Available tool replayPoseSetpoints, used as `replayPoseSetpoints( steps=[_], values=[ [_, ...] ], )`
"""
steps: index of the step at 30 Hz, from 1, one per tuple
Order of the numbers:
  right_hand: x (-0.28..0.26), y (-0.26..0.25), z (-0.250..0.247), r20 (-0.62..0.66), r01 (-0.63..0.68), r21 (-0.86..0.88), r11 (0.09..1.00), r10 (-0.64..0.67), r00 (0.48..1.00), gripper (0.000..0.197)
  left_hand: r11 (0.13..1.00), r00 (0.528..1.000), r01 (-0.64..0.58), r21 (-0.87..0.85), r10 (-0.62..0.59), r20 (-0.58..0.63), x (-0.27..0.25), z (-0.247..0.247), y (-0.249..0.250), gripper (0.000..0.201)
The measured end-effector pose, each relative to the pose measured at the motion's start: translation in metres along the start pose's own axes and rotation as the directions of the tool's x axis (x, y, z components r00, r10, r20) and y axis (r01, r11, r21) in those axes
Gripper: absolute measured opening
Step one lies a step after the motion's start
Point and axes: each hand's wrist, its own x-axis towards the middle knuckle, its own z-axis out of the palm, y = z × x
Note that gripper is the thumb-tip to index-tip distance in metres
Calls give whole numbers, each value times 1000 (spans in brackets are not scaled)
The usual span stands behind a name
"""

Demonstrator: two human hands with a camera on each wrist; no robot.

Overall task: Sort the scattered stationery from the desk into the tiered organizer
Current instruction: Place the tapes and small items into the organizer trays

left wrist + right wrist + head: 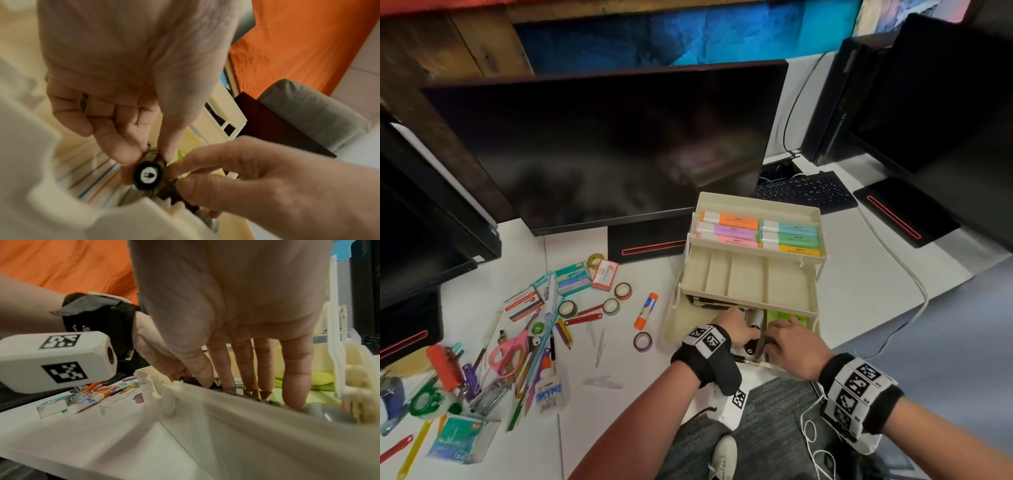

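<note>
1. While tucked into the lowest tier of the cream plastic tiered organizer, pinched at its round black cap: a dark marker, between thumb and fingertips of the left hand, curled round it.
2. Alongside, fingers mostly straight and reaching down into the same tier: right hand, tips pressing on dark pens beside green sticky notes; no clear grip visible.
3. Above: middle tier's compartments bare, top tier filled with pastel highlighters.
4. Further left on the white desk: much still unsorted — pink scissors, orange-capped glue stick, tape rolls, staple boxes.
5. Likely risks: both hands crowded under the middle tier's overhang, so knuckles could bump it; marker could jam crosswise against pens already there; organizer near the desk's front edge, so a downward push may tip it.
</note>
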Motion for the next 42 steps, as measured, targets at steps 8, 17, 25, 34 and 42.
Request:
replayPoseSetpoints(
  steps=[8, 17, 25, 34, 42],
  values=[
    [-4, -3, -3, -44, -23, 83, 996, 27, 999, 37, 999, 999, 39, 12, -39, 23, 8, 13, 1, 35],
    [-4, -14, -1, -56, 27, -68, 997, -31, 998, 35, 958, 991, -36, 283, 72, -115, 2, 8, 4, 34],
    [-1, -16, -6, 17, 19, -81, 997, -18, 1000, 36, 965, 994, -94, 247, 105, -32, 3, 9, -6, 22],
    [-2, -26, -8, 69, 90, -143, 986, -80, 994, 45, 952, 991, -131, 278, 123, 46, -2, 2, -33, 21],
    [16, -26, 1, 108, 138, -233, 963, -115, 987, 122, 947, 977, -192, 257, 208, -37, -27, -11, -34, 21]
  ],
)
